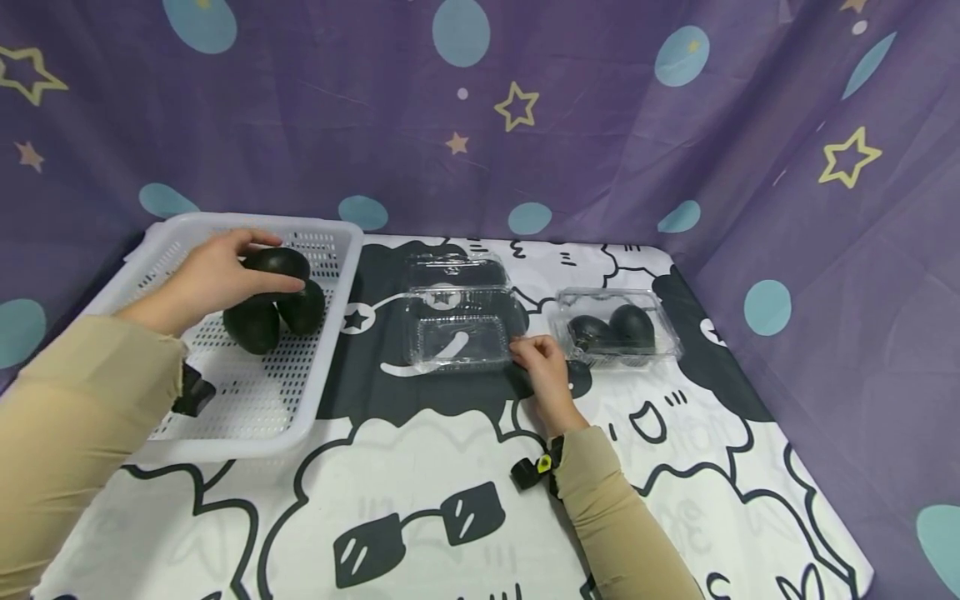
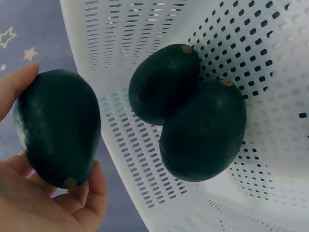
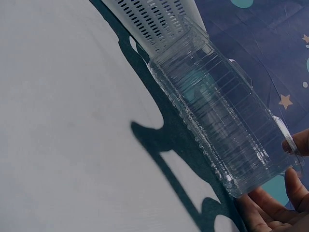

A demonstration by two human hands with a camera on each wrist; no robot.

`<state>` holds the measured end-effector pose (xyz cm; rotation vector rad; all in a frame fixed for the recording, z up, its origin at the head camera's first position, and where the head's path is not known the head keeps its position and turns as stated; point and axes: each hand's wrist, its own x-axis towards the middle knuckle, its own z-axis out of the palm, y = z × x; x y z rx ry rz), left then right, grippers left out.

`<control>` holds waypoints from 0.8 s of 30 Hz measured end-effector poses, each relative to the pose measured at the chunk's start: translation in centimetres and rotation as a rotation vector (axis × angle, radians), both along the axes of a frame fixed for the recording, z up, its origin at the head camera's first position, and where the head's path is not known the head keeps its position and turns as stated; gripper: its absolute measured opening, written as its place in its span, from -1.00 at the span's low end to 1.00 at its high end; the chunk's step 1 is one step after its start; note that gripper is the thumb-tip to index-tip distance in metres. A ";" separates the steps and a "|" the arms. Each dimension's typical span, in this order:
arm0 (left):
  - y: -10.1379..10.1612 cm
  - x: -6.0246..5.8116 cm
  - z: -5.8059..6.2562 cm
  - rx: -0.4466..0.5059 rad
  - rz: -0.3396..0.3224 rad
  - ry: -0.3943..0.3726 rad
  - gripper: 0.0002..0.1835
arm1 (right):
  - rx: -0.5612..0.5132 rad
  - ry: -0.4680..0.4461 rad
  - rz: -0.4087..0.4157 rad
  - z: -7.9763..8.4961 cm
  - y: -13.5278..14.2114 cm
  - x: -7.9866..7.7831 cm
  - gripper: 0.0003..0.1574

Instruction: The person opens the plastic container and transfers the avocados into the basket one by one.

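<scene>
My left hand point(image 1: 213, 275) holds a dark green avocado point(image 2: 60, 128) between thumb and fingers, above the white basket point(image 1: 341, 333). Below it, two more avocados, one point(image 2: 164, 82) smaller-looking and one point(image 2: 205, 133) larger-looking, lie side by side on the basket's perforated floor. At the middle of the table, my right hand point(image 1: 546, 371) pinches the right front edge of a clear plastic clamshell box point(image 1: 461, 342). That box has its lid raised at the back and nothing inside it. Thumb and fingertips at the box's corner show in the right wrist view.
To the right stands a second clear box point(image 1: 663, 333), with two avocados point(image 1: 632, 325) in it. A purple curtain point(image 1: 420, 167) hangs behind and along the right side. The cloth point(image 1: 420, 467) has a black-and-white cartoon print.
</scene>
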<state>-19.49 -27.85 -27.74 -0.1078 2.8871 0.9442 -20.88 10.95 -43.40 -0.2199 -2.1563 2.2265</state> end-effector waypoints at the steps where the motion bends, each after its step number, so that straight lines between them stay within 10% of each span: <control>1: 0.0 -0.1 -0.2 -0.009 -0.007 -0.007 0.04 | 0.000 0.000 0.000 0.0 0.0 0.0 -0.91; 24: 0.7 -0.4 -3.3 -0.129 -0.125 -0.166 -0.07 | 0.008 0.017 0.009 0.0 0.0 -0.1 -0.90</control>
